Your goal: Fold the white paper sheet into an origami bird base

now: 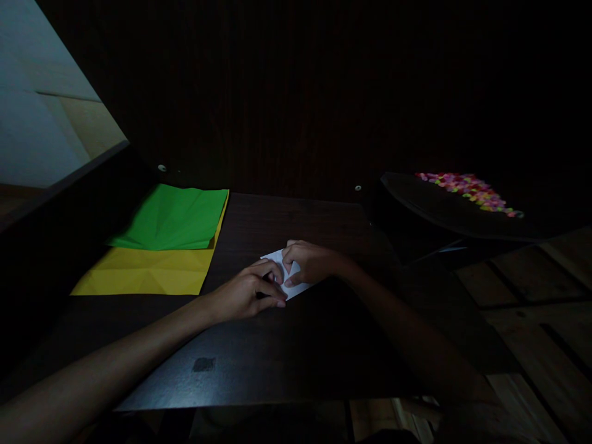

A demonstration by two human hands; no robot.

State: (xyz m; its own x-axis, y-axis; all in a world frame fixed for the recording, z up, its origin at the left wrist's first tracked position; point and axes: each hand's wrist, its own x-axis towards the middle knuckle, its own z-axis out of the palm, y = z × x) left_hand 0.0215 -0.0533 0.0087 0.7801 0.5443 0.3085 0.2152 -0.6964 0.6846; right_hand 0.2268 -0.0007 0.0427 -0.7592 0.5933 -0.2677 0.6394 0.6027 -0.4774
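Observation:
A small folded piece of white paper (296,289) lies at an angle on the dark wooden desk, its near corner toward me. My left hand (256,288) has its fingers bent, with the fingertips pressing on the paper's left and near edges. From the other side, my right hand (309,261) curls over the paper's upper right part, thumb and forefinger gripping it. The two hands almost meet, and their fingers hide much of the sheet.
A creased green sheet (180,216) lies over a creased yellow sheet (152,271) at the left of the desk (250,364). On the right, a dark surface (430,206) bears a pile of small colourful pieces (472,191). A dark panel (277,92) rises behind the desk.

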